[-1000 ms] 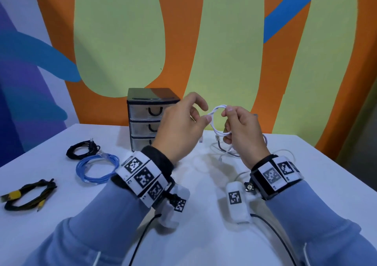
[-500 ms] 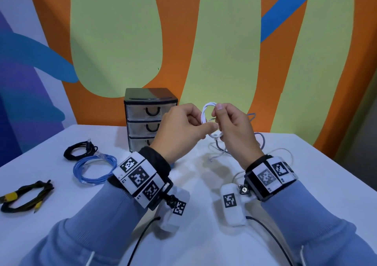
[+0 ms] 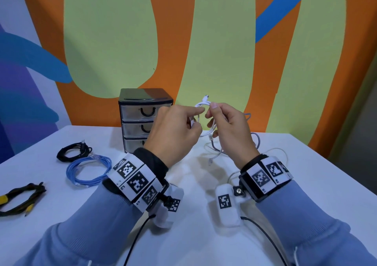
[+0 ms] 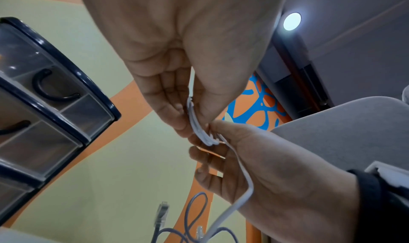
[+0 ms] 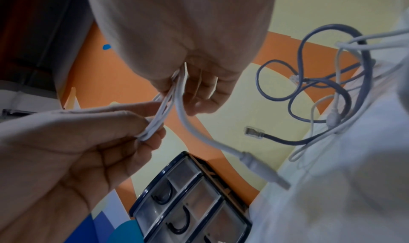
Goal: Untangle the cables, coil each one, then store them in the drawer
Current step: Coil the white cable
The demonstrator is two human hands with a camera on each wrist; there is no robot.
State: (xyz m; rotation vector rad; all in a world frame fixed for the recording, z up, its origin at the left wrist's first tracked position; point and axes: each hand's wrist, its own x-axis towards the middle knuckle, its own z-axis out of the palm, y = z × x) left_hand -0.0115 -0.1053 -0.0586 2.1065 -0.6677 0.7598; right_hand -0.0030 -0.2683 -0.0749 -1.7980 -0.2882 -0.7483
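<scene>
Both hands are raised above the white table (image 3: 306,184), close together, and share one small white cable (image 3: 204,104) that is wound into a few tight loops. The left hand (image 3: 173,131) pinches one side of the loops between thumb and curled fingers (image 4: 175,113), and the right hand (image 3: 228,131) pinches the other side, its thumb and forefinger closed on the strands. A short end of the white cable with its plug sticks up just above the fingertips, while another end with a plug (image 5: 263,169) hangs below the right hand.

Just beyond the left hand stands a small drawer unit (image 3: 140,110) with three clear drawers, all pushed in. Under and beyond the right hand a grey cable (image 3: 256,141) and a thin white lead (image 3: 279,151) lie loose and crossed over each other on the table, with clear plugs showing.

Well to the left of the left hand lie three cables already wound up: a black cable (image 3: 71,153) farthest away, a blue cable (image 3: 87,170) touching it on the nearer side, and a black and yellow cable (image 3: 20,198) apart at the table's near left edge
</scene>
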